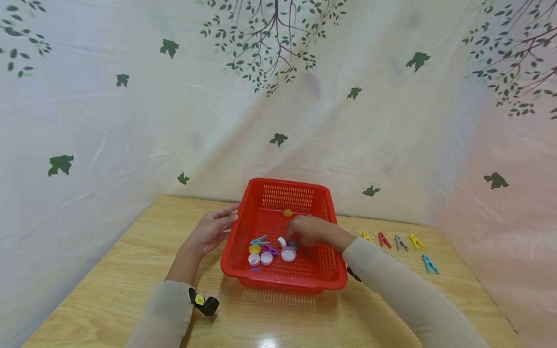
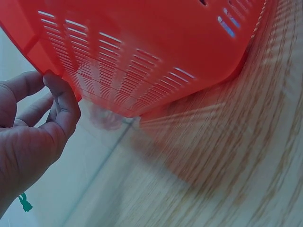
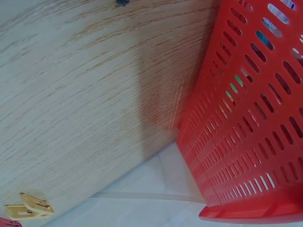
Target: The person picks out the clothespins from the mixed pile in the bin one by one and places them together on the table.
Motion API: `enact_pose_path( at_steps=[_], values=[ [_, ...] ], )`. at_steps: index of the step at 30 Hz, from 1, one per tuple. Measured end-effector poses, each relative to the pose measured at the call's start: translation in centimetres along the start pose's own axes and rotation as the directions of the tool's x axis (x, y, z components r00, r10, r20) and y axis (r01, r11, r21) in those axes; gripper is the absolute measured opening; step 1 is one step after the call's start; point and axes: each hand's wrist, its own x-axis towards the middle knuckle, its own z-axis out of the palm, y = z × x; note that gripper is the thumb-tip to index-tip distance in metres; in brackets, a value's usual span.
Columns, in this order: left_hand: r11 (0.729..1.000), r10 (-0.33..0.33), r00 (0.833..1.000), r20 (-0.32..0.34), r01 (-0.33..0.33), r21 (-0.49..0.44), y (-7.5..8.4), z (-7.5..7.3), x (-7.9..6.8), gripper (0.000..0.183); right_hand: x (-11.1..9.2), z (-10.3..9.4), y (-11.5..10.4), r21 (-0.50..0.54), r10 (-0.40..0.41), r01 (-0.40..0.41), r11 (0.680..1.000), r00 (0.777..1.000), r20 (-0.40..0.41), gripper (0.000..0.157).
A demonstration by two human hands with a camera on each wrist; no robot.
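Right hand [image 1: 310, 229] palm-down inside basket [image 1: 289, 282]

right hand [image 1: 308, 230] with its grasp hidden, red basket [image 1: 283, 281] cropped in both wrist views

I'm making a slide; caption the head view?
Left hand grips the basket, right hand reaches inside among caps and pegs.
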Motion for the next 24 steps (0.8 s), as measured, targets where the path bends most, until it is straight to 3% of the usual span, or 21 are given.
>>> enact_pose_path(
  at_steps=[9, 16, 24],
  values=[
    [1.000, -0.005, 1.000, -0.005, 0.005, -0.011, -0.04, -0.01, 0.09, 0.049, -0.08, -0.01, -0.21, -0.036, 0.077, -0.078, 0.996, 0.997, -0.023, 0.020],
    [1.000, -0.001, 1.000, -0.020, 0.001, 0.000, 0.09, 0.08, 0.12, 0.049, -0.11, -0.14, -0.12, 0.027, 0.043, -0.043, 0.999, 0.999, -0.015, 0.031],
    [1.000, -0.015, 1.000, -0.027, 0.014, -0.013, 0.14, 0.01, 0.08, 0.049, -0.19, -0.34, -0.24, 0.115, 0.011, -0.015, 0.993, 0.999, 0.034, 0.031]
  ],
)
